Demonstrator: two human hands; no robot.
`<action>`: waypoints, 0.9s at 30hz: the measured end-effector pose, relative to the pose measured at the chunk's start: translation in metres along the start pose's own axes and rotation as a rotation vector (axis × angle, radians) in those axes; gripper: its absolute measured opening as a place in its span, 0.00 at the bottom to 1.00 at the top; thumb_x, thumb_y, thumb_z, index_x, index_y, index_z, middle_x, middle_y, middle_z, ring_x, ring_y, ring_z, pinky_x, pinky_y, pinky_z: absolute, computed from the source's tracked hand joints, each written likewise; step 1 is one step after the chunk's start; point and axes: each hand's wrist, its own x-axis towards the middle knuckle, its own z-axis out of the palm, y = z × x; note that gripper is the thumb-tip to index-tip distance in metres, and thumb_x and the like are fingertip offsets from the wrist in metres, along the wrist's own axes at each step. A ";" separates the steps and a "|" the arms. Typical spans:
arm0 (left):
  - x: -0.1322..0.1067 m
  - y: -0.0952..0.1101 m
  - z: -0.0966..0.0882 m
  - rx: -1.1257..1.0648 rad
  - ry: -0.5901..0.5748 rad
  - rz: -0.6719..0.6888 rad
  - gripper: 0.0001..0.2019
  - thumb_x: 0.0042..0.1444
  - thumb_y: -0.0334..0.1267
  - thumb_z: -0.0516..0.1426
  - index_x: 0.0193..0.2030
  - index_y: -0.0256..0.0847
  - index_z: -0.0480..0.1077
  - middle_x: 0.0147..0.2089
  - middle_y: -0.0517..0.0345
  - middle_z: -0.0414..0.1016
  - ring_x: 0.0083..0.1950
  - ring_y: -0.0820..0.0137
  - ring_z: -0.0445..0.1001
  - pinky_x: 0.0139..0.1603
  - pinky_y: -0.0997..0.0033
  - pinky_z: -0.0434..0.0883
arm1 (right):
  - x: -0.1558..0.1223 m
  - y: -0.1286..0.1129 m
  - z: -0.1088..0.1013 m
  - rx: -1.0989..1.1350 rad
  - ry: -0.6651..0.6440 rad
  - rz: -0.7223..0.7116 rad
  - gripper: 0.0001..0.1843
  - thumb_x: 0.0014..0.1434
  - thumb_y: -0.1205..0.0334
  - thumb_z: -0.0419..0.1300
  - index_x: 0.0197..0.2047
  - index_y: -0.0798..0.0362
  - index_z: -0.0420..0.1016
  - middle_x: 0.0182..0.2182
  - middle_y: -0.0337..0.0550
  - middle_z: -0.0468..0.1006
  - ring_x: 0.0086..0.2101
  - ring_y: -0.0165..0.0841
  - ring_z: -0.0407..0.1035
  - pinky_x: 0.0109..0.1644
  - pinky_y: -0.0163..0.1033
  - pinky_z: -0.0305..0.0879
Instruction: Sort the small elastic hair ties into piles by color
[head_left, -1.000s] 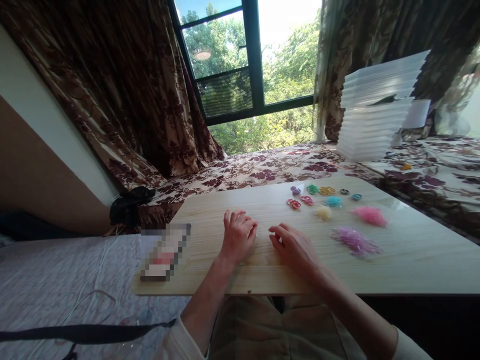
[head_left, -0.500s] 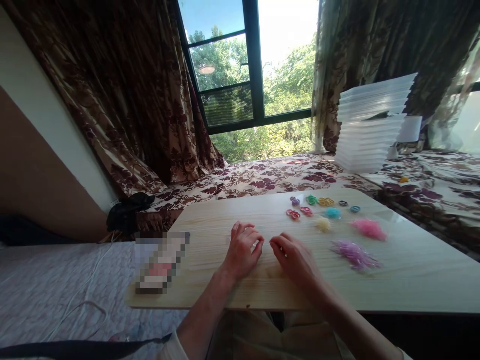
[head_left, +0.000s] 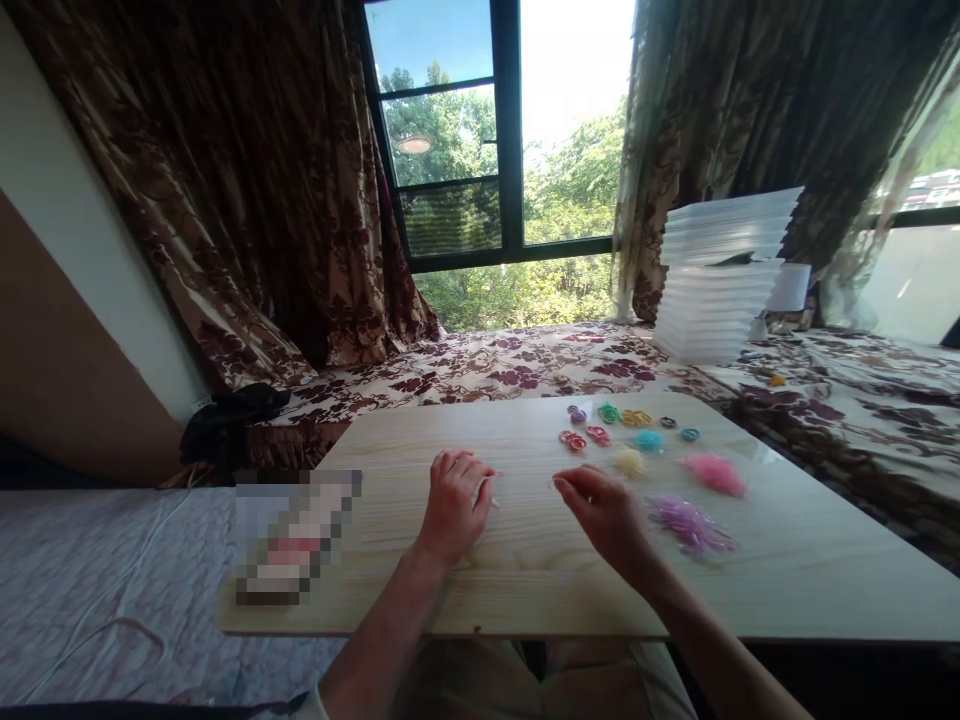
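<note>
My left hand (head_left: 456,508) hovers over the pale wooden table (head_left: 517,590), its fingers curled and its thumb brought toward the index finger. A tiny pale thing shows at those fingertips, too small to name. Across a gap to the right, my right hand (head_left: 604,512) pinches thumb against index finger; whatever is in the pinch, I cannot make out. Close by that hand lie a pile of purple thin strips (head_left: 691,525), a pink pile (head_left: 716,474), a cream pile (head_left: 628,461) and a light blue pile (head_left: 647,440).
Small coloured rings, among them red (head_left: 572,441), green (head_left: 609,413) and yellow (head_left: 637,418), lie along the far side. A blurred-out flat object (head_left: 296,545) rests at the table's left. Behind stands a stack of white translucent sheets (head_left: 712,290) before curtains and a window.
My hands have moved apart from each other, the left one toward the left. The whole view has shifted slightly as my head turned.
</note>
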 end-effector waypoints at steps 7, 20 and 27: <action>-0.002 -0.003 0.002 -0.025 0.017 -0.004 0.09 0.60 0.31 0.54 0.40 0.44 0.75 0.40 0.56 0.78 0.52 0.60 0.70 0.58 0.53 0.63 | 0.013 0.075 -0.098 -0.319 0.087 0.211 0.16 0.60 0.55 0.53 0.37 0.50 0.82 0.38 0.45 0.81 0.37 0.38 0.74 0.40 0.38 0.64; -0.003 -0.012 0.003 0.020 0.008 -0.028 0.09 0.59 0.32 0.54 0.36 0.45 0.76 0.40 0.55 0.78 0.52 0.60 0.70 0.57 0.54 0.64 | 0.024 0.132 -0.136 -0.640 -0.144 0.479 0.14 0.65 0.52 0.58 0.47 0.52 0.73 0.45 0.43 0.76 0.41 0.32 0.72 0.45 0.42 0.71; -0.005 -0.015 0.005 0.029 -0.025 -0.055 0.09 0.56 0.30 0.55 0.35 0.45 0.76 0.39 0.55 0.78 0.50 0.59 0.71 0.56 0.53 0.64 | 0.023 0.121 -0.142 -0.649 -0.149 0.535 0.15 0.65 0.54 0.58 0.51 0.52 0.72 0.48 0.45 0.74 0.44 0.34 0.72 0.48 0.45 0.71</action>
